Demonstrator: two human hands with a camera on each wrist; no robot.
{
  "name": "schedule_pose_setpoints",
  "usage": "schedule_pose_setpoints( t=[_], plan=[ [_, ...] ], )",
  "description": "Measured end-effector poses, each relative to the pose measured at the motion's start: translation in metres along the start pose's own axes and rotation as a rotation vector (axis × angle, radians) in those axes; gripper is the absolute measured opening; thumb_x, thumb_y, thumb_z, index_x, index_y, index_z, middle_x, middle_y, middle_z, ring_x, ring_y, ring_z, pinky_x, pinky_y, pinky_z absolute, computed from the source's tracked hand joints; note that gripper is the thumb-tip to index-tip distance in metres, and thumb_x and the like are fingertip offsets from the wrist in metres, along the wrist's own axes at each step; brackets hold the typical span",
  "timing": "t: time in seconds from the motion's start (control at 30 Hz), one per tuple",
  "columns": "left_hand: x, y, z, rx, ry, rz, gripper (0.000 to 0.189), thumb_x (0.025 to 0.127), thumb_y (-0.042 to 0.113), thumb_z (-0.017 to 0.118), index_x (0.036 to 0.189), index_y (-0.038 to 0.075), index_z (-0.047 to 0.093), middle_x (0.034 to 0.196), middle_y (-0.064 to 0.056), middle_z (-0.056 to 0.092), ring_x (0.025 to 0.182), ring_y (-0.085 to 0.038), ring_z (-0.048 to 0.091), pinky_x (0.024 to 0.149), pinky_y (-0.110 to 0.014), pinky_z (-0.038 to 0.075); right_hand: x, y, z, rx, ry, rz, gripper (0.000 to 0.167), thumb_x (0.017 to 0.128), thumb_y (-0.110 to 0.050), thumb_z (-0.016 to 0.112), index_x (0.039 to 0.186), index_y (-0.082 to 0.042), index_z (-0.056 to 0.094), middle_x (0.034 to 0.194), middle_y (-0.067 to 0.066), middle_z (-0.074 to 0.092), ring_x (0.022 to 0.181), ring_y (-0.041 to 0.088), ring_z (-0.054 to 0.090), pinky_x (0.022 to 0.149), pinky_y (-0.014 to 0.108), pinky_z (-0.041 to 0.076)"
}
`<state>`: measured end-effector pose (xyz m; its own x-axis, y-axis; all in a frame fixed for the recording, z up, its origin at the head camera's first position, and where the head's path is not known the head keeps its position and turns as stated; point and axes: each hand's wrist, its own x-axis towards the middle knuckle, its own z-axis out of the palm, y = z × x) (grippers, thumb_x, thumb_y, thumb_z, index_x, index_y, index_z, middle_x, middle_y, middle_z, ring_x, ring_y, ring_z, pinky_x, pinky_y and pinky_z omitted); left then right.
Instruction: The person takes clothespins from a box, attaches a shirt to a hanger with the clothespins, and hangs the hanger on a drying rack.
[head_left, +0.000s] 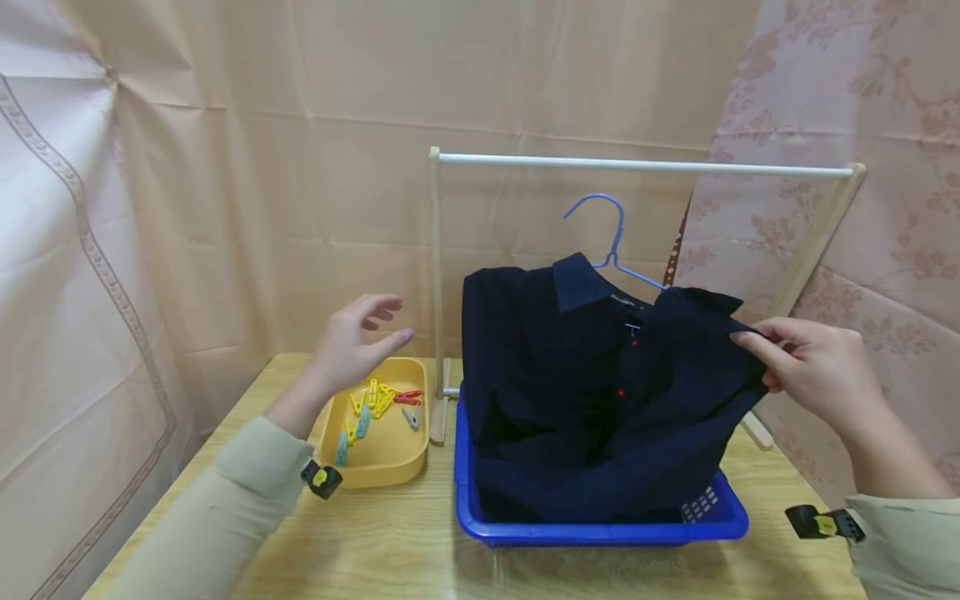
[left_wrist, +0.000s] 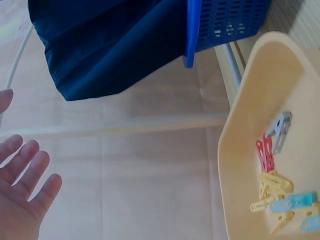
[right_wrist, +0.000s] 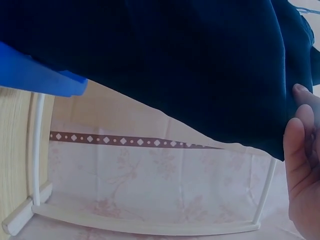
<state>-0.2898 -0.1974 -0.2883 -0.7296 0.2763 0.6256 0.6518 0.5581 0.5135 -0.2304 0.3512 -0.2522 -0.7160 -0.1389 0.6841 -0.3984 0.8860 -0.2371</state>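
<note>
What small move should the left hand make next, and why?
Perhaps pinch the nearer shoulder of the dark navy fabric shirt: the left hand holds nothing, the right hand pinches the opposite side, and the blue wire hanger rises from the shirt's neck.

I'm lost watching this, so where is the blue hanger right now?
In the head view, right of centre, the blue hanger sticks up at the neck of the dark shirt, below the white rail.

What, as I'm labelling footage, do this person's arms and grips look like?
Left sleeve and right sleeve are pale grey-green, ending short of the wrists. Left grip and right grip are ungloved. A black device with a yellow mark sits at each cuff.
</note>
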Motion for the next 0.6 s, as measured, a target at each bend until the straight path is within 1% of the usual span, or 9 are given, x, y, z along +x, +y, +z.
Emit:
schedule_pose_setpoints(
  t=[0.1, 0.2, 0.37, 0.6],
  plan=[
    [-0.002, -0.003, -0.005, 0.022, -0.007, -0.021, 0.051, 0.093, 0.022, 0.077, 0.135, 0.001, 0.059, 0.131, -0.016, 0.062, 0.114, -0.033, 0.059, 0.095, -0.054, 0.050, 0.001, -0.002, 0.001, 0.005, 0.006, 0.001, 0.009, 0.093, -0.020, 0.077, 0.088, -0.014, 0.075, 0.051, -0.012, 0.057, 0.046, -0.001, 0.052, 0.049, 0.017, 0.036],
    [-0.003, -0.008, -0.010, 0.046, -0.013, -0.034, 0.052, 0.093, 0.022, 0.077, 0.136, 0.000, 0.058, 0.132, -0.018, 0.061, 0.115, -0.036, 0.059, 0.095, -0.055, 0.050, 0.003, -0.003, 0.002, 0.006, 0.018, -0.002, 0.007, 0.092, -0.019, 0.078, 0.088, -0.014, 0.076, 0.050, -0.013, 0.056, 0.047, -0.002, 0.051, 0.050, 0.016, 0.035],
    [-0.006, -0.016, -0.018, 0.084, -0.022, -0.057, 0.052, 0.093, 0.022, 0.076, 0.136, -0.003, 0.058, 0.132, -0.022, 0.061, 0.115, -0.037, 0.060, 0.094, -0.055, 0.050, 0.005, -0.004, 0.004, 0.011, 0.041, -0.032, 0.005, 0.090, -0.017, 0.079, 0.088, -0.014, 0.077, 0.050, -0.015, 0.056, 0.047, -0.005, 0.051, 0.053, 0.015, 0.035],
    [-0.004, -0.025, -0.026, 0.121, -0.054, -0.120, 0.055, 0.095, 0.028, 0.074, 0.138, -0.001, 0.056, 0.133, -0.020, 0.060, 0.118, -0.038, 0.058, 0.096, -0.055, 0.049, 0.005, -0.006, 0.006, 0.025, 0.033, -0.031, 0.005, 0.091, -0.016, 0.079, 0.089, -0.012, 0.077, 0.050, -0.014, 0.057, 0.046, -0.003, 0.052, 0.052, 0.014, 0.036]
  ],
)
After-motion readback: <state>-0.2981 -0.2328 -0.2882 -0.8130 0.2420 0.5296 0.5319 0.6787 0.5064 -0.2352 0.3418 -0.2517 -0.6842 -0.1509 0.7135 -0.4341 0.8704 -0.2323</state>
